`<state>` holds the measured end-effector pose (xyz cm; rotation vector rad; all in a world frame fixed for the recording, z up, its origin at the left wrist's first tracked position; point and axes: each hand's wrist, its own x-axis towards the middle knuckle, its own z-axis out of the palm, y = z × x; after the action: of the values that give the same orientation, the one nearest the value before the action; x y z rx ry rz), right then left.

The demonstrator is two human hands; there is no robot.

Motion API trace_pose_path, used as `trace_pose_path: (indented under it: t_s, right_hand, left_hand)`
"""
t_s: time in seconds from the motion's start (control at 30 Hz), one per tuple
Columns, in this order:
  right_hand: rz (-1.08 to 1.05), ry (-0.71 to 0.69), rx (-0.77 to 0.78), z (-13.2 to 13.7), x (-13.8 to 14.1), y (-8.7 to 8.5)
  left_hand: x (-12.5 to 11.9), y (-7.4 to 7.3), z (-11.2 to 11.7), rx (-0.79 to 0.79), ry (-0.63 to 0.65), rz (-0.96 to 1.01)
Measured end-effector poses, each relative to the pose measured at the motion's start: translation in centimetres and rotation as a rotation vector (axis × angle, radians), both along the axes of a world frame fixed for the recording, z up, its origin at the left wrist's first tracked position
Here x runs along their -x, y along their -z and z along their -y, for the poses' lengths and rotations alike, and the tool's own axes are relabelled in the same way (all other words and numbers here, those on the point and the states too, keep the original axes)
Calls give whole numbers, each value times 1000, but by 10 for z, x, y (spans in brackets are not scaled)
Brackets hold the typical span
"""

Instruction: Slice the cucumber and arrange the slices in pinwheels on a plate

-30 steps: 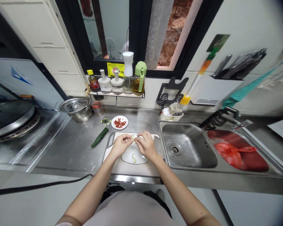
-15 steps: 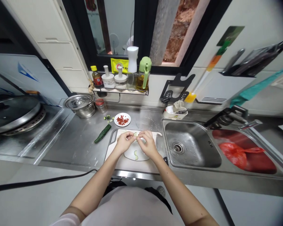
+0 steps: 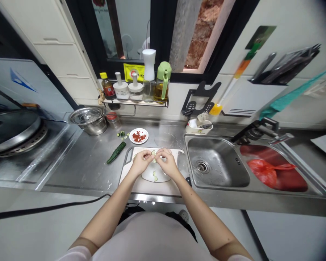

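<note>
Both hands hover over a white plate that lies on a pale cutting board. My left hand and my right hand meet at their fingertips and pinch a thin pale-green cucumber slice between them. One curved cucumber slice lies on the plate below the hands. A dark green cucumber piece rests on the steel counter left of the board.
A small plate of red bits and cucumber scraps lie behind the board. A lidded steel pot and a stove stand at the left. A sink is right of the board, with a red bag beyond. A black cable hangs below the counter.
The hands stay pinched on the cucumber slice over the plate; only the view has shifted slightly.
</note>
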<state>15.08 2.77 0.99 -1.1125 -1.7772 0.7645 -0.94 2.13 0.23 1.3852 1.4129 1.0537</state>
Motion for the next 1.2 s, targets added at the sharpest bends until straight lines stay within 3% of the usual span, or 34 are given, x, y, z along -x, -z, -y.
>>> trace_pose_path:
  t_s: [0.2, 0.47, 0.63, 0.8, 1.03, 1.2]
  right_hand:
    - [-35, -37, 60, -3, -2, 3]
    - [-239, -129, 461, -5, -5, 10]
    - [-274, -125, 654, -6, -7, 17]
    - [-167, -130, 553, -11, -9, 29]
    - [135, -106, 415, -11, -14, 52]
    - [302, -110, 426, -4, -16, 53]
  left_hand:
    - [-2, 4, 0, -9, -9, 108]
    - [-11, 15, 3, 34, -35, 430]
    - [-12, 18, 7, 54, -31, 460]
    - [-8, 26, 9, 56, -22, 337]
    - [-3, 56, 18, 84, -68, 26]
    - [-2, 57, 25, 175, -22, -251]
